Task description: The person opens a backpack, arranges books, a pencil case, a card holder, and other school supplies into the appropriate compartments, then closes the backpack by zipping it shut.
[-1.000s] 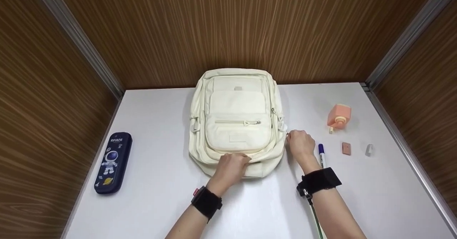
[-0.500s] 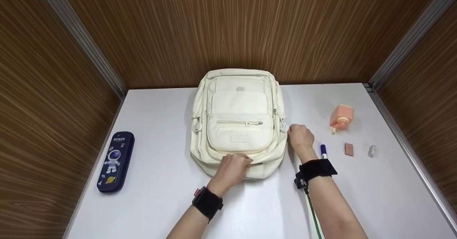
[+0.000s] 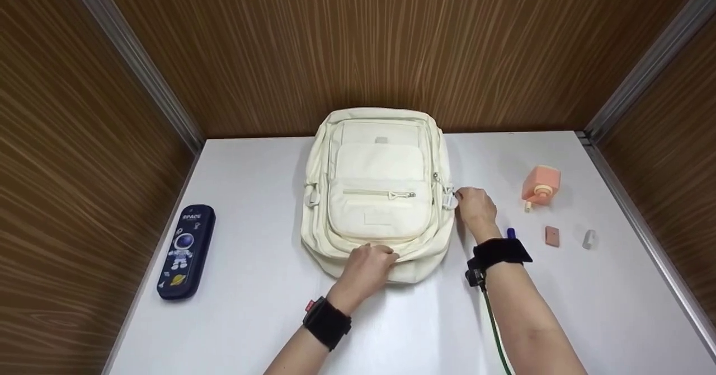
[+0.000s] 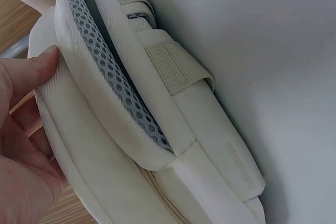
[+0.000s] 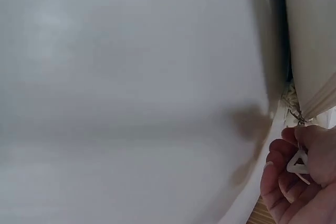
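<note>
A cream backpack (image 3: 380, 162) lies front side up, its top toward the back wall. My left hand (image 3: 366, 271) grips its near edge; in the left wrist view the thumb presses the cream fabric from one side and the fingers sit behind it. Grey mesh padding (image 4: 113, 74) shows close by. At the bag's right side my right hand (image 3: 476, 210) pinches a zipper pull (image 5: 297, 162), whose white triangular loop shows between thumb and fingers. A white side buckle (image 3: 449, 198) is right at these fingertips.
A dark blue pencil case (image 3: 187, 252) with an astronaut lies at left. On the right are a peach-coloured crank pencil sharpener (image 3: 541, 184), a small pinkish-brown block (image 3: 552, 236), a small clear-grey piece (image 3: 589, 239) and a marker's blue cap (image 3: 511, 233), partly hidden by my wrist.
My right hand has moved away from me along the backpack's right side, up to the buckle. The left hand keeps its grip on the near edge.
</note>
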`<action>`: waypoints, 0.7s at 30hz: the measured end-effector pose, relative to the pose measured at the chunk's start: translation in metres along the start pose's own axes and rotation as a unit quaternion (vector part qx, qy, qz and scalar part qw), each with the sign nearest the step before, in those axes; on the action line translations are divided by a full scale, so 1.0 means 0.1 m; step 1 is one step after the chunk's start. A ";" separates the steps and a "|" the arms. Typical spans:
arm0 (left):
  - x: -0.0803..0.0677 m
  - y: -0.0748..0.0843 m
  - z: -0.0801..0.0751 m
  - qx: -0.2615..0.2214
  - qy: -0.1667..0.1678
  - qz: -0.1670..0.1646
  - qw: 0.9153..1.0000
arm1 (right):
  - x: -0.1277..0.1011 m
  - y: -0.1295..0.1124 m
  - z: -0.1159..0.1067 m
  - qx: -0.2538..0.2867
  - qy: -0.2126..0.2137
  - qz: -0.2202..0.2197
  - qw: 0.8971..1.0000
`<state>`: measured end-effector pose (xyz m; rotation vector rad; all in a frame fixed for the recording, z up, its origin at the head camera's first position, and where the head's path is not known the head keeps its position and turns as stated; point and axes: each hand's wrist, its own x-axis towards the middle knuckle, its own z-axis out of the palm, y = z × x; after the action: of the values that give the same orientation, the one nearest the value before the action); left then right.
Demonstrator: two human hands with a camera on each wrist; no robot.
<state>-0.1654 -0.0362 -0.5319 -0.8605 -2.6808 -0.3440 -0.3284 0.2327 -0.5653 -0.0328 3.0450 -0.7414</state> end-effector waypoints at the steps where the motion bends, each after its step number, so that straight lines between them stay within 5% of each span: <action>1: 0.00 0.01 0.01 0.006 -0.001 0.004 1.000 | 0.00 0.00 -0.01 0.009 -0.007 0.005 1.000; 7: 0.00 0.02 0.04 0.027 -0.001 0.031 0.999 | 0.00 -0.03 -0.12 0.040 -0.034 0.013 0.999; 13: 0.04 -0.13 -0.04 -0.026 -0.010 0.023 0.999 | 0.01 -0.20 -0.25 0.024 -0.018 0.017 0.999; 21: 0.08 -0.38 -0.06 -0.014 -0.005 0.009 1.000 | -0.04 -0.38 -0.23 0.073 0.007 -0.049 0.996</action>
<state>-0.1926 -0.0641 -0.5282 -0.8946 -2.6817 -0.3746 -0.3238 0.2095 -0.5275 -0.1783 3.0112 -0.9728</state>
